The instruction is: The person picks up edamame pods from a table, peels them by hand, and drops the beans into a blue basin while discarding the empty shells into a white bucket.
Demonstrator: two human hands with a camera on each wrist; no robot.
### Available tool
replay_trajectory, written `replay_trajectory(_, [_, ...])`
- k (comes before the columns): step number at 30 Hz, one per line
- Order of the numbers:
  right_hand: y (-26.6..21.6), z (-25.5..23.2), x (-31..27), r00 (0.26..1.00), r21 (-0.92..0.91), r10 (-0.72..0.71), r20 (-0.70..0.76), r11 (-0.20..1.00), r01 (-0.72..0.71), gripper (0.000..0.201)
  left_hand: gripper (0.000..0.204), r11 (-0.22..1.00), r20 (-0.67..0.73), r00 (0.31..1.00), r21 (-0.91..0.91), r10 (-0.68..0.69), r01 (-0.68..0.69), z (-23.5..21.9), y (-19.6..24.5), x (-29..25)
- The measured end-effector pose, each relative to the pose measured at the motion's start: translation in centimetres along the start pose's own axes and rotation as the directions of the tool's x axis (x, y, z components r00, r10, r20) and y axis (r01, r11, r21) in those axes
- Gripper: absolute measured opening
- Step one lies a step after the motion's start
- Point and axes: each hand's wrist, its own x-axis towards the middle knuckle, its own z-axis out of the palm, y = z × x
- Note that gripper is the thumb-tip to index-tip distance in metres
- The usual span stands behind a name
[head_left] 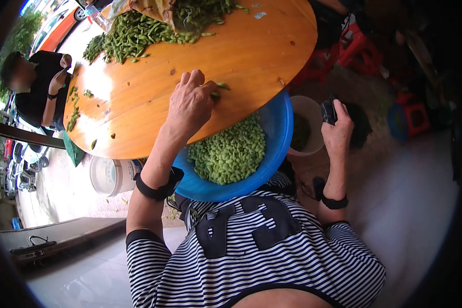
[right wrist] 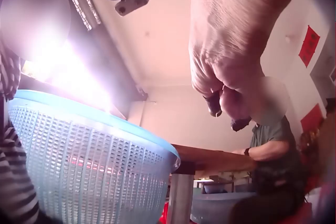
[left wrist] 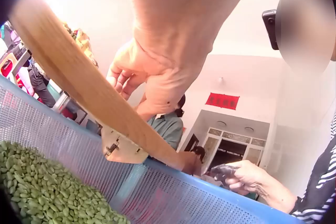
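My left hand [head_left: 190,105] is low over the wooden table [head_left: 251,56], its fingers curled at a couple of green soybean pods [head_left: 216,95] by the fingertips. The left wrist view shows the same hand [left wrist: 163,71] above the table's edge; the pods are hidden there. Right of the table my right hand [head_left: 338,128] grips a small black object [head_left: 329,111], whose kind I cannot tell. Dark ends of it stick out past the fingers in the right wrist view. Between my arms, a blue perforated basket [head_left: 281,138] holds shelled green beans [head_left: 228,154], partly under the table edge.
A heap of pods [head_left: 133,36] lies at the table's far side beside a yellowish bag [head_left: 156,9]. A few loose pods [head_left: 73,119] are at the left edge. A pale bucket [head_left: 305,105] stands below my right hand, and another person [head_left: 38,87] sits across at the left.
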Motion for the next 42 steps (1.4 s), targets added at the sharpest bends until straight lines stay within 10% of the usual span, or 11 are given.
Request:
replay_trajectory(9, [-1.7, 2.0, -0.6, 0.989, 0.234, -0.083, 0.12, 0.971, 0.053, 0.032, 0.014, 0.922, -0.263, 0.946, -0.38, -0.188, 0.078, -1.3, -1.2, 1.8])
replay_trajectory(12, [-3.6, 2.9, -1.3, 0.955, 0.499, -0.141, 0.263, 0.867, -0.009, 0.028, 0.02, 0.484, -0.068, 0.93, -0.866, -0.361, 0.124, -1.4, -0.6, 0.3])
replay_trajectory(19, [-7.3, 3.4, -3.5, 0.769, 0.789, -0.216, 0.601, 0.311, -0.529, 0.037, 0.013, -0.034, 0.375, 0.891, -0.924, -0.256, 0.38, -0.8, 5.1, -4.3])
replay_trajectory(22, [-8.4, 3.0, -3.0, 0.67, 0.668, -0.185, 0.719, 0.447, -0.595, 0.035, 0.008, -0.156, 0.374, 0.906, -0.925, -0.199, 0.347, 0.6, 5.7, -5.4])
replay_trajectory(26, [-9.0, 2.7, -3.0, 0.608, 0.632, -0.193, 0.771, 0.356, -0.688, 0.031, 0.006, -0.134, 0.368, 0.883, -0.93, -0.293, 0.343, 1.0, 6.9, -5.5])
replay_trajectory(34, [-8.4, 3.2, -3.4, 0.593, 0.629, -0.214, 0.776, 0.217, -0.746, 0.028, 0.006, 0.469, -0.024, 0.941, -0.871, -0.338, 0.146, 3.0, 7.1, -6.5])
replay_trajectory(42, [-7.9, 3.3, -3.5, 0.581, 0.619, -0.244, 0.777, 0.124, -0.776, 0.025, 0.005, 0.579, -0.07, 0.953, -0.807, -0.295, 0.12, 3.0, 6.9, -6.8])
